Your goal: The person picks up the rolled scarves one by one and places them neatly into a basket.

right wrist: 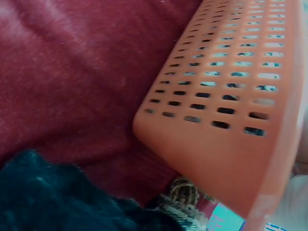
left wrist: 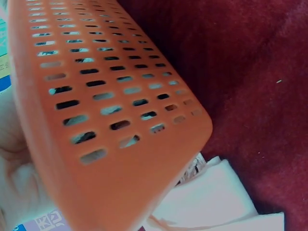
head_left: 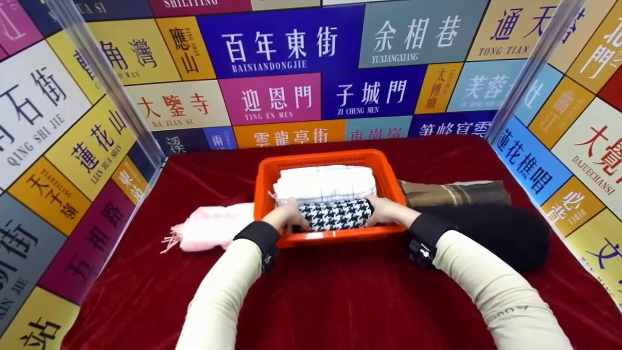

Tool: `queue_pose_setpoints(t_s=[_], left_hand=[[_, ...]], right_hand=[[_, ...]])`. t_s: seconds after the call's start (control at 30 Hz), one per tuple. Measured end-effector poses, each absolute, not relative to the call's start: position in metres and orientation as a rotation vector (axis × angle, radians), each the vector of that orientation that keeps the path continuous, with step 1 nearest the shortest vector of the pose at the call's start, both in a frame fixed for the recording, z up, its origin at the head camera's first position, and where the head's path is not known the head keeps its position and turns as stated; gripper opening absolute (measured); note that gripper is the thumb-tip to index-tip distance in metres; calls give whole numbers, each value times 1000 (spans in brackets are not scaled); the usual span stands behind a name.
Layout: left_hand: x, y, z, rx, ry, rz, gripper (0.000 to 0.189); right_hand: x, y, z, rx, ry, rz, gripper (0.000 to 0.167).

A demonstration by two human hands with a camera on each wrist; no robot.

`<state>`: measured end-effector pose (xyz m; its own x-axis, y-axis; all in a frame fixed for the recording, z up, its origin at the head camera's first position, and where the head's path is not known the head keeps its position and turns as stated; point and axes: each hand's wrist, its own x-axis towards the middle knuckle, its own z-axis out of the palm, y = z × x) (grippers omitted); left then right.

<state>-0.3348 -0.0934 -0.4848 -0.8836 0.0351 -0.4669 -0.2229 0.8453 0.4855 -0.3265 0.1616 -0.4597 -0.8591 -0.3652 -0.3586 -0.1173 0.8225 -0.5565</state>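
Note:
An orange plastic basket [head_left: 333, 237] stands on the cloth. Inside, along its near side, lies a folded black-and-white houndstooth scarf [head_left: 335, 216]. My left hand [head_left: 293, 214] grips the left end of this scarf, and my right hand [head_left: 385, 210] grips its right end. Both reach in over the near rim, so the scarf's ends are partly hidden by the fingers. Behind it in the basket sits a folded white scarf [head_left: 325, 182] with thin dark lines. Each wrist view shows mostly the slotted basket wall [left wrist: 120, 178], with the hand beyond it.
Left of the basket lies a pink fringed scarf [head_left: 214, 226]. To the right are a brown plaid scarf [head_left: 457, 193] and a bulky black fabric bundle [head_left: 491, 236]. Dark red velvet [head_left: 340, 296] covers the table. Printed panels [head_left: 277, 46] stand behind and at both sides.

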Motion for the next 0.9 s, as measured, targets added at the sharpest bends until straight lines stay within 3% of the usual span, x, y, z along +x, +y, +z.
queue_pose_setpoints(t_s=[0.2, 0.37, 0.47, 0.57, 0.67, 0.8, 0.9], left_hand=[[-315, -93, -463, -132, 2563, 734, 71], [-342, -103, -504, -85, 2560, 775, 91], [-341, -103, -500, -57, 2570, 824, 98], [-305, -100, -452, 21, 2650, 982, 86], [-281, -103, -429, 191, 2727, 1283, 73], [-256, -104, -421, 329, 2455, 1717, 54], [-238, -104, -426, 386, 2206, 1799, 45]], right_hand=[[-327, 164, -463, -434, 2562, -729, 81], [-324, 169, -458, -447, 2507, -775, 82], [-315, 183, -448, -446, 2437, -975, 80], [-304, 208, -434, -467, 2378, -1247, 71], [-294, 241, -423, -541, 2343, -1522, 60], [-286, 287, -415, -688, 2397, -1660, 46], [-284, 320, -412, -741, 2560, -1525, 45]])
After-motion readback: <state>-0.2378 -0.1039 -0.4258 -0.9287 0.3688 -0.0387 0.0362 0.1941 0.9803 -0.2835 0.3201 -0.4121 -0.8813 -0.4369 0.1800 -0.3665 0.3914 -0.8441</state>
